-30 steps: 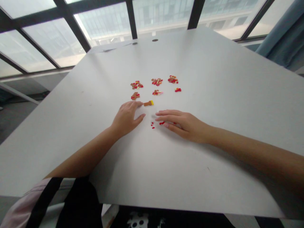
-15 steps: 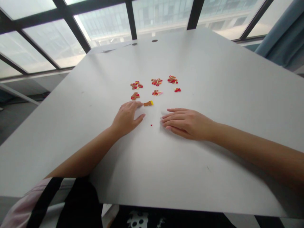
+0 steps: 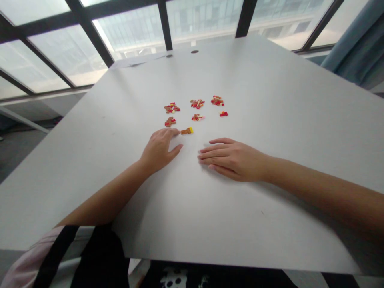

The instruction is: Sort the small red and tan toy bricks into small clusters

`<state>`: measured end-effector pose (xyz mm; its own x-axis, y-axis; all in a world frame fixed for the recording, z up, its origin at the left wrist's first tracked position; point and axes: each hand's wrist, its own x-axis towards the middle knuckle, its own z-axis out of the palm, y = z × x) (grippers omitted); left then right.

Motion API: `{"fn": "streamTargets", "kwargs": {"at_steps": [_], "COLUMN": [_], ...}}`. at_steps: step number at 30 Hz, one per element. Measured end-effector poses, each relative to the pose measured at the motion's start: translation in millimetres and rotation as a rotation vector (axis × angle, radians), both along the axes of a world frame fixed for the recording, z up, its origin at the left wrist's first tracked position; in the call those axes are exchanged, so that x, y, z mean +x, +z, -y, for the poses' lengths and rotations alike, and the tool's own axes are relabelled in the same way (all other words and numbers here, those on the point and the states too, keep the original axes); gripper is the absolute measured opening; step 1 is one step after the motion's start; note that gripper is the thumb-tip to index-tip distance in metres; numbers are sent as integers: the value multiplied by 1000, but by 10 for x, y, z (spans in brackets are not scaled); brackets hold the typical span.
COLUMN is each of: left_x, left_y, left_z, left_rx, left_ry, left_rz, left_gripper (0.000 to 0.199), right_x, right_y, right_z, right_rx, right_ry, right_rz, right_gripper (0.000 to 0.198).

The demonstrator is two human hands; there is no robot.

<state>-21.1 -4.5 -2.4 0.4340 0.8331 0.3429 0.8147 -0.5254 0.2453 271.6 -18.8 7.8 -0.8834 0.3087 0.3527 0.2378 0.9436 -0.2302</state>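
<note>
My left hand [image 3: 160, 148] rests on the white table [image 3: 192, 224] with its fingers forward and the thumb apart. Its index fingertip is at the left end of a small brown block piece with a yellow end [image 3: 187, 131], which looks built from tiny toy bricks. My right hand [image 3: 232, 159] lies palm down, fingers stretched to the left across the tabletop. Nothing shows in its grasp, though the area under its fingertips is hidden. Just beyond my left fingers sits a small brown and red brick cluster [image 3: 170, 121].
Piles of tiny red, brown and cream bricks lie farther back: a left pile [image 3: 172, 108], a middle pile [image 3: 197, 104] and a right pile [image 3: 217, 100]. Nearer are a small mixed cluster [image 3: 197, 117] and a red piece [image 3: 223, 114]. Windows border the table's far side.
My right hand has slid a little to the left and toward me. The tiny red piece that lay between the hands is out of sight. My left hand stays put.
</note>
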Motion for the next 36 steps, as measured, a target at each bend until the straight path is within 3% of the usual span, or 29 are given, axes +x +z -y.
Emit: {"fn": "streamTargets", "kwargs": {"at_steps": [3,7,15,21,27,36], "left_x": [1,-7,-9,-8,-7,2], "left_y": [2,1,11,13,13,28], "left_z": [-2,-7,-2,0,1,8], "left_rx": [-5,-15,-30,-33,-19,-31], "left_ry": [-1,0,-2,2,-8,-5], "left_rz": [0,0,-4,6,4,2], "left_gripper": [35,35,35,33,33,31], "right_x": [89,123,162,184,216,260], "right_y": [57,108,151,151,78,60], "right_z": [-12,-35,-65,-94,-160,-185], "right_rx": [-31,-173,-365,-363,-277,-262], "right_ry": [-5,-25,-98,-214,-199,-194], "right_rz": [-93,-223,-226,-252,-264,-199], "right_gripper": [30,30,41,44,22,21]}}
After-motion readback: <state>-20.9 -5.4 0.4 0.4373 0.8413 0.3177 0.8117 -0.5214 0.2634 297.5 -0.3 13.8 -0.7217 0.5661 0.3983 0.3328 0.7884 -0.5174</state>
